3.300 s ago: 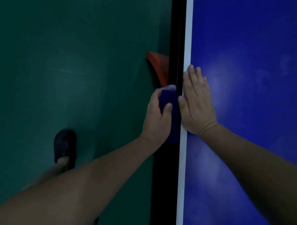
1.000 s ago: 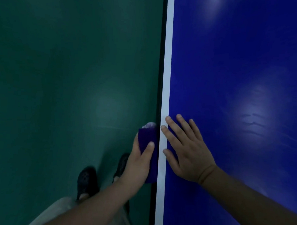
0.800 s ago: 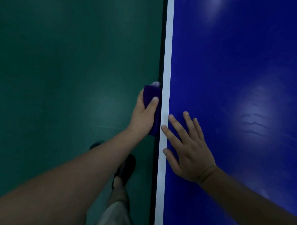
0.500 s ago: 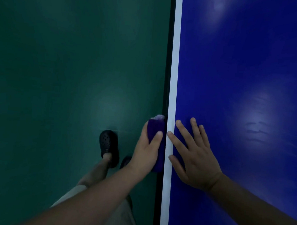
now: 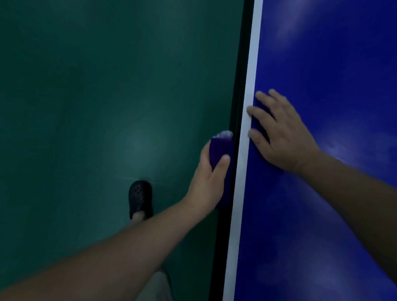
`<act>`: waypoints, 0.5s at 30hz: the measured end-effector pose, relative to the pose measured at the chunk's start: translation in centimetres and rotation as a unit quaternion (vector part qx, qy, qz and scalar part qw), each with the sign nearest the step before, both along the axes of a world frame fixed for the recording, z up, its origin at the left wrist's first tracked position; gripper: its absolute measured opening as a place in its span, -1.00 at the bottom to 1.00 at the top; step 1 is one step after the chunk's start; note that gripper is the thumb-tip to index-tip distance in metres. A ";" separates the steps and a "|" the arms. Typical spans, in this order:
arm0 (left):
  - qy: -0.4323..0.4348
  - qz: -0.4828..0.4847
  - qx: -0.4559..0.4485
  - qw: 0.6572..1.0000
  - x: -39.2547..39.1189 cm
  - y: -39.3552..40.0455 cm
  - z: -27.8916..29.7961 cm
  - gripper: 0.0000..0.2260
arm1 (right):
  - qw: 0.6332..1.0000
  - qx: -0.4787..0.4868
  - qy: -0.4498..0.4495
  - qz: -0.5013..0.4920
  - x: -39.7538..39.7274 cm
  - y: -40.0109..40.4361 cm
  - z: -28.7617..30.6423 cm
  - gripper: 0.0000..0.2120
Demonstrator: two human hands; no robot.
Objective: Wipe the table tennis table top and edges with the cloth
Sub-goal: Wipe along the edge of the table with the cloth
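Desk: blue top fills the right of the view; a white line runs along its left border from near to far; below the line the black edge drops away toward the floor
Cloth: dark purple, folded; pressed against the black edge, just left of the white line, about midway up the view; a pale, lighter patch shows at its far end
Left hand: wrapped round the cloth, thumb curled over its upper face; grip closed on the cloth; forearm reaches in from the near left
Right hand: lies flat on the blue top, just right of and slightly beyond the cloth; fingers spread and straight, two fingertips reaching onto the white line; grip open, holding nothing
Floor: green, left of the desk, with a dull glare patch
Footwear: one black perforated clog on the floor, near left of the cloth; a light trouser leg shows at the near edge
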State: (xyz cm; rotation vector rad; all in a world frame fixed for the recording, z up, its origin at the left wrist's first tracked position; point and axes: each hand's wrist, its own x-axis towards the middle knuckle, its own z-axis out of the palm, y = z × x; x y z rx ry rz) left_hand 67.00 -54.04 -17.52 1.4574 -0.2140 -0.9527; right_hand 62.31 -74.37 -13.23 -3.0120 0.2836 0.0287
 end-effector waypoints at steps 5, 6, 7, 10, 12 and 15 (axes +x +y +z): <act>-0.029 0.000 -0.005 1.000 4.0 -3.2 0.6 -0.51 | 0.999 0.029 0.019 0.020 4.2 -2.8 -0.7 -0.43; -0.041 0.006 0.006 0.999 5.3 -4.7 0.6 -0.42 | 0.999 0.034 0.007 0.021 4.1 -2.8 -0.8 -0.44; -0.043 0.010 0.016 0.999 6.8 -6.1 0.7 -0.38 | 0.999 0.039 -0.001 0.020 4.1 -2.9 -1.0 -0.45; -0.040 0.025 0.022 0.999 8.9 -8.2 0.6 -0.56 | 0.999 0.051 -0.007 0.010 4.1 -2.8 -0.8 -0.42; -0.009 0.031 0.016 0.999 8.1 -7.5 0.5 -0.70 | 0.998 0.062 -0.007 0.004 4.1 -2.8 -0.7 -0.40; 0.046 0.025 0.012 0.999 5.3 -4.5 2.0 -0.71 | 0.999 0.040 -0.003 -0.016 4.0 -2.8 -0.7 -0.38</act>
